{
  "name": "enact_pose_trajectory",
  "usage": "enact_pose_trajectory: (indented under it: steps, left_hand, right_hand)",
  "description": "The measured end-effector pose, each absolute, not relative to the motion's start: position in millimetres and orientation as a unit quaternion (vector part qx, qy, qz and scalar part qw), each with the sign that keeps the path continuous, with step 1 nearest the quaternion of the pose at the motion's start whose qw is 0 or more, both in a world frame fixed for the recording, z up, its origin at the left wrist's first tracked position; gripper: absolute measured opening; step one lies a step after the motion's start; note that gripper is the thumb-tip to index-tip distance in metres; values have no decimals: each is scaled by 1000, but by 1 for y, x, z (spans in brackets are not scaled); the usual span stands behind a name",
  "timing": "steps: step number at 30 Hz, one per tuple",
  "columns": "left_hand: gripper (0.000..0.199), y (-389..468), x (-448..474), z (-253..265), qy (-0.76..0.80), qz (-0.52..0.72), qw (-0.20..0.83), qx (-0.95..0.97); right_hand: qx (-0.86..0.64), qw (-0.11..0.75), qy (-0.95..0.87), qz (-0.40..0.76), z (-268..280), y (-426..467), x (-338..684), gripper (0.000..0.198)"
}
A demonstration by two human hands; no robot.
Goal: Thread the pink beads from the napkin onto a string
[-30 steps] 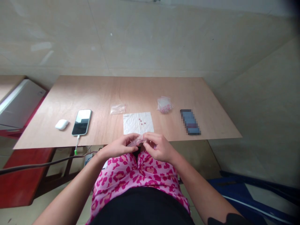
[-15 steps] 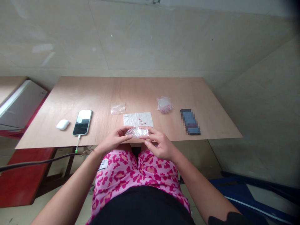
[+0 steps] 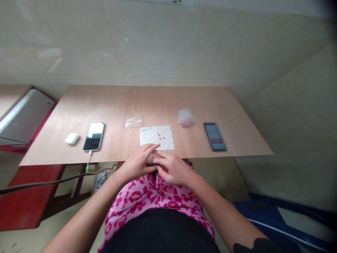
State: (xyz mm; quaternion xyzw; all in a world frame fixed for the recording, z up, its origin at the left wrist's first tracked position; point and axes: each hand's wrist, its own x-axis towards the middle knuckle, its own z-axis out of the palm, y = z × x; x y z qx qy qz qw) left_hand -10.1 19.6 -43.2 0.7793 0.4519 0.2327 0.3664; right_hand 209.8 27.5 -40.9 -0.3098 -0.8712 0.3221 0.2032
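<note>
At the table's front edge my left hand [image 3: 137, 161] and my right hand [image 3: 173, 168] meet, fingertips close together. Between them shows part of a small clear plastic bag [image 3: 152, 158], mostly covered by the fingers of both hands, which grip it. Just beyond my fingers lies a creased white sheet [image 3: 168, 138] with several tiny reddish pieces [image 3: 159, 135] on it. Another clear plastic bag [image 3: 133, 122] lies flat behind the sheet's left corner. To the right rests a pile of small clear bags [image 3: 185, 117] with pink contents.
On the left of the wooden table [image 3: 155, 100] are a white earbud case [image 3: 72, 138] and a phone [image 3: 94, 136] with a charging cable [image 3: 88, 160]. A dark, pixelated phone [image 3: 215, 137] lies on the right. A red stool [image 3: 23, 196] stands below left.
My hands have drawn closer together and slightly toward my body, carrying the clear bag off the sheet's near edge. The bag is now more hidden by my fingers.
</note>
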Motion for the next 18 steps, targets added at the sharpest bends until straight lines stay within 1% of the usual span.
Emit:
enact_pose_trajectory:
  steps: [3, 5, 7, 10, 13, 15, 18]
  left_hand:
    - [47, 16, 1, -49, 472, 202, 350, 784]
    - [32, 16, 2, -51, 491, 194, 349, 774]
    - [22, 18, 0, -50, 505, 207, 349, 762]
    - [22, 25, -10, -50, 538, 231, 327, 742]
    - [25, 43, -21, -55, 576, 215, 263, 744]
    - [26, 59, -26, -58, 588, 182, 202, 762]
    - [29, 83, -25, -57, 594, 101, 118, 789]
  right_hand:
    - [-297, 199, -870, 339, -44, 23, 205, 33]
    - [-283, 232, -862, 351, -45, 23, 206, 37]
    - [-276, 291, -840, 366, -46, 25, 207, 41]
    - [-323, 391, -765, 396, -52, 40, 206, 37]
    - [-408, 473, -644, 441, -71, 71, 194, 29]
    - [-439, 506, -572, 473, -88, 98, 182, 30]
    - [-465, 544, -512, 475, -111, 132, 163, 39]
